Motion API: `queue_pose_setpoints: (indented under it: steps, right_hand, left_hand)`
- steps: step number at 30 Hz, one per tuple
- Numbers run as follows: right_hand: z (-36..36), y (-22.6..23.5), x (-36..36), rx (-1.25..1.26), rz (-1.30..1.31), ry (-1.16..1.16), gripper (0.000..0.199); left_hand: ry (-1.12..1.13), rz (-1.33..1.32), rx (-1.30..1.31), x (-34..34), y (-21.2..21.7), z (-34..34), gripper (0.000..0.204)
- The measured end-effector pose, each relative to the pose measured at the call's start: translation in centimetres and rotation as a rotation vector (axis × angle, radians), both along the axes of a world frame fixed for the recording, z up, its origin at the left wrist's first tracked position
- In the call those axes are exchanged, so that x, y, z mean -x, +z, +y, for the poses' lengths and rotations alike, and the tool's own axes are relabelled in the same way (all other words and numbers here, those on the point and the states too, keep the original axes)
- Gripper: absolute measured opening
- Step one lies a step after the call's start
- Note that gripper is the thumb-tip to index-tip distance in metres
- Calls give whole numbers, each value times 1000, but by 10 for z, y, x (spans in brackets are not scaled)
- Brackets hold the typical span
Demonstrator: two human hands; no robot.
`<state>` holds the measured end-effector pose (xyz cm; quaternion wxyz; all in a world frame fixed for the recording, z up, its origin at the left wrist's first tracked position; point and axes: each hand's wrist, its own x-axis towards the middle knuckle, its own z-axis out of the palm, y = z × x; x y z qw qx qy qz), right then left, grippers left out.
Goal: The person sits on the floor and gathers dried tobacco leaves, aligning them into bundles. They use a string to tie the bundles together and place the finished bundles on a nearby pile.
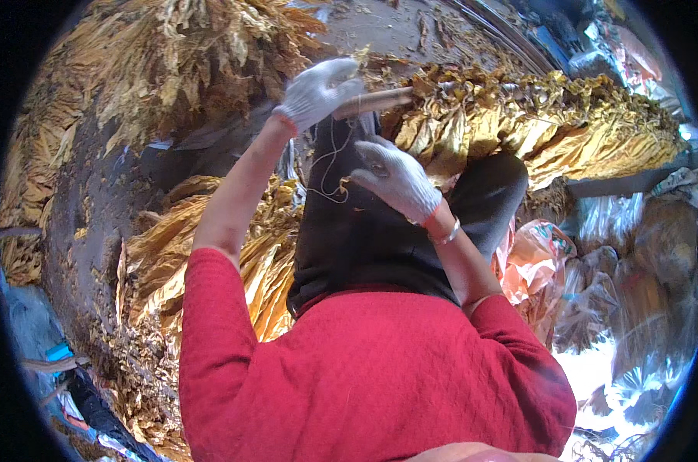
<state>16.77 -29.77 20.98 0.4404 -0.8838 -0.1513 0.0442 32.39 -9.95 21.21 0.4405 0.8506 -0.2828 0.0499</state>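
Just right of the left hand (318, 92): bare end of a pale brown, slender wooden stick (384, 101). Long axis runs roughly crosswise to the body, from beside that hand away to the right, where a dense row of dry golden-brown leaves (472, 138) covers it. Blades lie toward the wearer; the crumpled, darker edge faces away.

Key relation: left hand is nearer the bare end, at its tip; contact not certain. Right hand (399, 183) sits below the stick, closer to the body, over the lap, its fingers pointing left and slightly away. My judgement: further work at the bare end calls for the right hand to rise toward it.

State of hands, both in white knit gloves: left part-open, fingers bent, thumb side toward the stick; cannot tell whether it pinches anything. Right loosely open, thumb parted from fingers, nothing seen gripped.

Thin white string (336, 154) hangs in a slack loop between the hands, over the dark trousers (349, 239). Snagging looks possible.

Further out: loose golden leaves (264, 262) left of the legs, below the left hand; larger brown leaf heap (187, 61) beyond it, up and left; crumpled pink-orange plastic bag (535, 258) right of the right hand.
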Motion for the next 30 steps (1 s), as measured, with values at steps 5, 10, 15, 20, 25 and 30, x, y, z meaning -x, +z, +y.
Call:
queue_pose_setpoints:
  steps: [5,10,15,20,25,30]
  right_hand:
    - [-37,-15,13,-248,104,-388,42]
    - [-27,-46,-33,-397,105,-305,58]
    - [-35,-51,-55,-74,103,-515,57]
    - [-62,-57,-44,-232,57,-507,44]
    - [-65,-57,-48,-240,65,-555,45]
    - [-46,-42,-44,-680,314,-550,42]
  left_hand:
    - [-265,-40,-129,-36,-28,-60,45]
    - [-434,142,-224,-63,-27,-87,47]
    - [-490,489,-353,-93,-25,-100,54]
    - [-561,538,-180,-128,-94,-126,65]
    - [-567,533,-21,-126,-111,-151,68]
    - [-495,557,303,-128,-94,-138,25]
